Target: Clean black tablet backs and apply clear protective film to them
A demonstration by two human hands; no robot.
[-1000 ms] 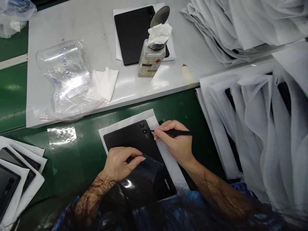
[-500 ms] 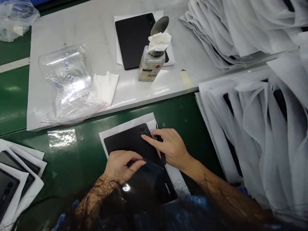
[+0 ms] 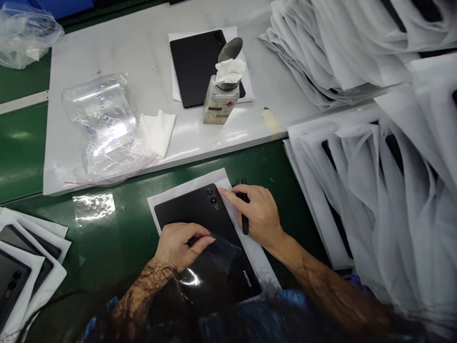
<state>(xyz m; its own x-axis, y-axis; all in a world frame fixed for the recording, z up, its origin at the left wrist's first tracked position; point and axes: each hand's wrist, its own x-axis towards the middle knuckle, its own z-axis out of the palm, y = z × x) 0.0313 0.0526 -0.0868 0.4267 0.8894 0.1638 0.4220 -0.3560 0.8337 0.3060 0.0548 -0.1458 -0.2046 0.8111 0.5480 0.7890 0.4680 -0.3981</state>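
A black tablet [image 3: 193, 208] lies back side up, its camera at the far right corner, on a white sleeve [image 3: 220, 177]. My left hand [image 3: 182, 245] is closed in a pinch on the edge of a clear film [image 3: 217, 259]. That film is lifted and curled over the tablet's near half. Beside the camera corner, my right hand [image 3: 260, 212] is closed around a slim black pen-like tool [image 3: 245, 221]; its exact kind is unclear. The right index fingertip is at the tablet's right edge, near the camera.
A metal can [image 3: 219, 102] with tissue in its open top stands before another tablet [image 3: 193, 66]. A clear bag [image 3: 103, 128] and a white cloth [image 3: 159, 133] lie left. Sleeved tablets [image 3: 321, 200] crowd the right; several more [image 3: 28, 257] lie at lower left.
My right index finger has moved off the camera area to the tablet's right edge, uncovering the camera. The black tool has shifted slightly right. My left hand still pinches the film.
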